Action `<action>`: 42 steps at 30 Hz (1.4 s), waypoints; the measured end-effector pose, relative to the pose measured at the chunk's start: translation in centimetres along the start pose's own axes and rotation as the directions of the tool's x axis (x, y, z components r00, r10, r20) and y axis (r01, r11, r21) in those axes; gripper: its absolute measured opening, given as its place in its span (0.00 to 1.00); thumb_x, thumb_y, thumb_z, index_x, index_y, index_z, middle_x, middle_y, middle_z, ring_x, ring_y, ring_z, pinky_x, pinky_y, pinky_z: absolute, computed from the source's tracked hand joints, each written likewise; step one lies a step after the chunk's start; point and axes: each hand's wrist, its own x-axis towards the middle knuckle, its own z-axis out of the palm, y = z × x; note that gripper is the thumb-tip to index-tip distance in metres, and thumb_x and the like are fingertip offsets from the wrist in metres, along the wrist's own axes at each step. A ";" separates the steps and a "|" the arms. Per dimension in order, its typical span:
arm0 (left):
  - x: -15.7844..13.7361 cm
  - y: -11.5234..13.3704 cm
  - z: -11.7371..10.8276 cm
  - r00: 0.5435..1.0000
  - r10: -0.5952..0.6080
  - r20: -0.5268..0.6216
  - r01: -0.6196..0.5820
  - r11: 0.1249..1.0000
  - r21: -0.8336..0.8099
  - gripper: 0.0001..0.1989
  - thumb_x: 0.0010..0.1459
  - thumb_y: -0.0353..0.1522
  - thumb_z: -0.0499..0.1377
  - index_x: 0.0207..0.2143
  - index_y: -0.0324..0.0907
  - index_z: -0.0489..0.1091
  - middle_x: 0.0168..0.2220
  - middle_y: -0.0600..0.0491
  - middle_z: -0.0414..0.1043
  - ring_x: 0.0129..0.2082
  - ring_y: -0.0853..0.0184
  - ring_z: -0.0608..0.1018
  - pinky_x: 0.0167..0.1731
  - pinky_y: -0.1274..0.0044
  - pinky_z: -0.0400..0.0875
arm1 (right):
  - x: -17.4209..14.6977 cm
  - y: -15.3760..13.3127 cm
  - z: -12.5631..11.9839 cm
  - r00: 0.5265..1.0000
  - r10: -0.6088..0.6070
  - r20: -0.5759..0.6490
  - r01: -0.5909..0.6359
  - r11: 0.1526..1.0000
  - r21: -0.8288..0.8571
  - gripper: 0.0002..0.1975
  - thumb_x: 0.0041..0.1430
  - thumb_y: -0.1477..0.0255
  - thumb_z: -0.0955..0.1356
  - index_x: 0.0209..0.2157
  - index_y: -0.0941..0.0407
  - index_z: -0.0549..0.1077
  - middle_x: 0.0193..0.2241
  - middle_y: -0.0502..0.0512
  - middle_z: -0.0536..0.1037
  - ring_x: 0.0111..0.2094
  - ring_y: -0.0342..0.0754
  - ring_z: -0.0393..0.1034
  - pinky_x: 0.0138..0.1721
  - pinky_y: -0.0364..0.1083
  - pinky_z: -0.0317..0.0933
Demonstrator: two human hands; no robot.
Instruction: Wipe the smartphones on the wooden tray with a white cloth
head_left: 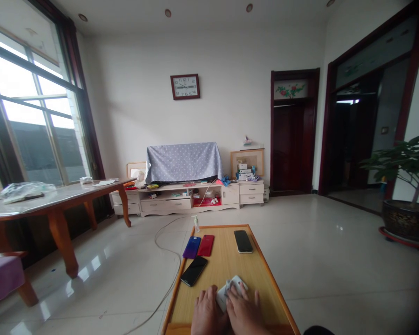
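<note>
A white smartphone (222, 301) lies face down and slanted near the front of the small wooden table. My left hand (206, 311) grips its left edge, thumb side against the phone. Over the phone's back, my right hand (245, 308) presses a small crumpled greyish cloth (228, 284) with its fingertips; most of the cloth is hidden under the fingers. Farther up the table lie a black phone (194, 271), a blue-purple phone (192, 247) and a red phone (206, 245) on the left. On the right is a dark-screened phone with a white edge (243, 241).
A clear pump bottle (196, 225) stands at the table's far left corner. The wooden table (230, 265) has a raised orange rim. A pale cable (179, 260) runs over the floor along its left. A larger table (91, 188) is at left, a potted plant (410, 209) at right.
</note>
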 end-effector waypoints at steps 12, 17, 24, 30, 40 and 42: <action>-0.1 0.0 0.0 1.000 -0.001 0.014 0.001 1.000 0.015 0.28 0.51 0.42 0.60 0.55 0.47 0.64 0.53 0.48 0.72 0.55 0.57 0.69 0.55 0.72 0.57 | 0.7 1.6 -1.1 0.993 0.105 -0.053 -0.106 0.994 -0.013 0.27 0.69 0.59 0.51 0.62 0.42 0.66 0.66 0.45 0.62 0.71 0.63 0.42 0.64 0.77 0.35; 0.1 -0.3 0.2 1.000 0.017 0.019 -0.017 1.000 0.009 0.21 0.57 0.37 0.54 0.54 0.48 0.64 0.53 0.50 0.72 0.54 0.59 0.70 0.52 0.72 0.58 | -1.7 -0.7 0.4 0.993 -0.098 0.066 0.093 0.992 0.081 0.25 0.69 0.59 0.53 0.62 0.39 0.66 0.66 0.45 0.63 0.70 0.63 0.43 0.65 0.76 0.30; 0.1 -0.4 0.5 1.000 0.016 -0.023 -0.016 1.000 -0.008 0.28 0.49 0.42 0.61 0.53 0.47 0.64 0.51 0.49 0.72 0.54 0.58 0.69 0.53 0.72 0.57 | -0.5 2.6 -0.9 0.993 0.088 -0.076 -0.088 0.996 -0.003 0.26 0.69 0.58 0.51 0.61 0.39 0.68 0.65 0.43 0.64 0.70 0.64 0.44 0.64 0.77 0.35; 0.1 -0.5 0.6 0.999 0.037 -0.031 -0.038 0.999 -0.024 0.23 0.47 0.39 0.61 0.47 0.48 0.66 0.47 0.51 0.72 0.51 0.58 0.70 0.50 0.72 0.58 | 0.5 4.1 -0.5 0.987 0.105 -0.119 -0.112 0.993 -0.049 0.27 0.69 0.58 0.51 0.62 0.42 0.66 0.65 0.45 0.64 0.70 0.64 0.45 0.64 0.77 0.36; 0.1 -0.4 0.8 0.998 0.060 -0.032 -0.059 0.998 0.014 0.20 0.52 0.41 0.58 0.48 0.48 0.65 0.49 0.51 0.73 0.51 0.59 0.70 0.51 0.72 0.57 | -1.3 1.2 0.6 0.999 0.005 -0.034 -0.004 1.000 0.031 0.25 0.68 0.59 0.53 0.59 0.40 0.70 0.64 0.45 0.65 0.69 0.65 0.48 0.63 0.78 0.39; 0.1 -0.4 0.5 0.999 0.045 -0.003 -0.045 0.999 0.018 0.17 0.55 0.43 0.56 0.46 0.49 0.66 0.48 0.51 0.73 0.50 0.59 0.71 0.49 0.71 0.58 | -2.0 0.2 1.6 1.000 -0.028 -0.001 0.028 0.999 0.045 0.24 0.67 0.59 0.55 0.58 0.37 0.70 0.63 0.43 0.66 0.69 0.65 0.49 0.63 0.79 0.38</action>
